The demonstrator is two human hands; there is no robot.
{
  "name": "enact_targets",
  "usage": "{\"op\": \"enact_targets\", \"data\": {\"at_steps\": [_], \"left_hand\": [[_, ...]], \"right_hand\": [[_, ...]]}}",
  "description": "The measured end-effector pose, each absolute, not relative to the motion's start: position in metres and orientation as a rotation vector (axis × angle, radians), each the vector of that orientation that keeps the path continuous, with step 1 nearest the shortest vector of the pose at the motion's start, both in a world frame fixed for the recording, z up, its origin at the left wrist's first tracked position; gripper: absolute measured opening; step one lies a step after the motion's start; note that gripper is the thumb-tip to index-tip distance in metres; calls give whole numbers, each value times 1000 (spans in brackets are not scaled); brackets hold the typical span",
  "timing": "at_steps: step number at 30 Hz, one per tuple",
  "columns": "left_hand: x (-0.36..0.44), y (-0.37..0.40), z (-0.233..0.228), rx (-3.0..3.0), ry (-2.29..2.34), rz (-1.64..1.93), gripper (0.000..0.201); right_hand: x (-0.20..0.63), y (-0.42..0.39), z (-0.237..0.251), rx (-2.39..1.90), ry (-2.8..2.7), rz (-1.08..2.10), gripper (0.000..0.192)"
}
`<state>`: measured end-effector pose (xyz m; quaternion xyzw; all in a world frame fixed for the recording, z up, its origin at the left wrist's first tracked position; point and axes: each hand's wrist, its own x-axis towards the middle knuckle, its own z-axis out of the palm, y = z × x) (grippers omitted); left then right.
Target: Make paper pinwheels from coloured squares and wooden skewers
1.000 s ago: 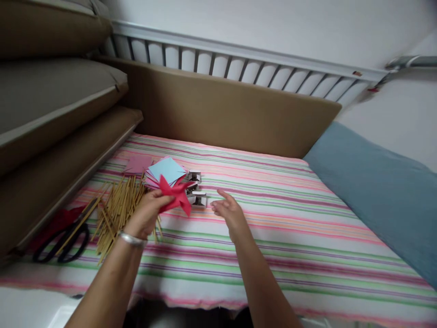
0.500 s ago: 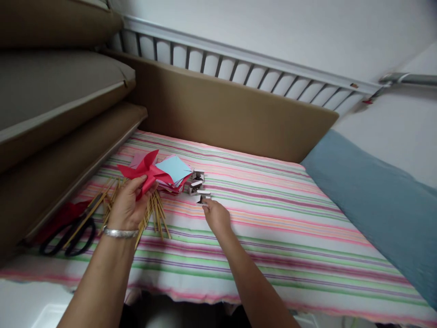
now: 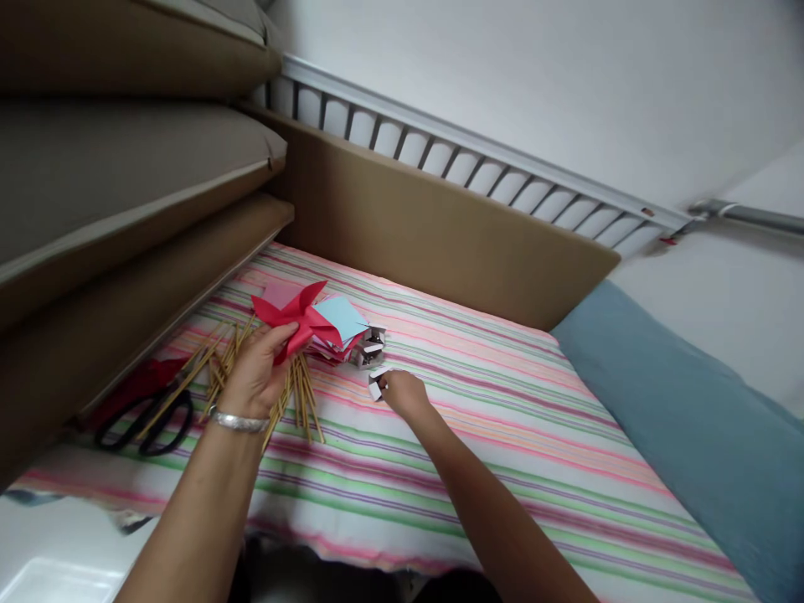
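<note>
Over the sticks point(image 3: 295, 402), left hand point(image 3: 255, 377) lifts pinwheel point(image 3: 292, 316).

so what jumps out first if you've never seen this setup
A bright red paper pinwheel stands out, held up in the left hand above a scatter of thin wooden sticks on the striped sheet. Just right of it, the right hand grips a small white box, next to a stack of coloured paper squares. Black scissors lie far left.
</note>
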<state>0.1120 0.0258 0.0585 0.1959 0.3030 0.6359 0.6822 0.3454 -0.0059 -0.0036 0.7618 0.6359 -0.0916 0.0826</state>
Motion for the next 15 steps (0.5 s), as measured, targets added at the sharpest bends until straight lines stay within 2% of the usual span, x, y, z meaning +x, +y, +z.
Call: {"op": "enact_targets", "data": {"at_steps": [15], "left_hand": [[114, 30, 55, 453, 722, 1395, 9]], "right_hand": [[326, 14, -8, 2158, 1955, -396, 13]]}}
